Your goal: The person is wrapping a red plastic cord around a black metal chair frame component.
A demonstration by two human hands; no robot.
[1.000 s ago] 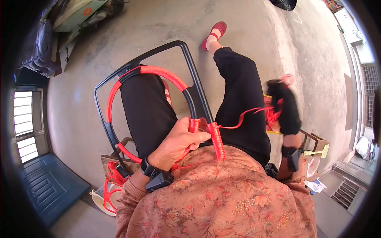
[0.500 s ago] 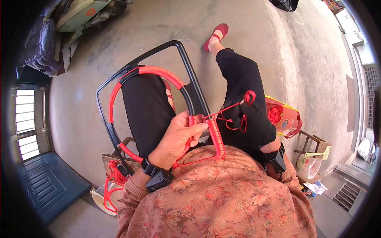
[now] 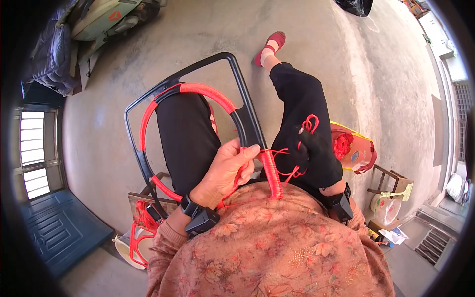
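I have the left hand (image 3: pixel 226 166) clasping the black frame (image 3: pixel 249 128) near its red-wrapped part, most of it ahead and leftward. The black-gloved right hand (image 3: pixel 320 159) grasps red cord (image 3: pixel 316 122) — looped above its fingers — with a red bag (image 3: pixel 364 148) just rightward.

Black is noted on the frame (image 3: pixel 249 126), the glove (image 3: pixel 322 159) and the trousers (image 3: pixel 182 141). Bright red is recorded on the cord (image 3: pixel 271 173), deep red on the shoe (image 3: pixel 275 40). The sweater (image 3: pixel 262 242) is patterned with flowers on orange-brown; the red bag (image 3: pixel 365 157) is edged in yellow.
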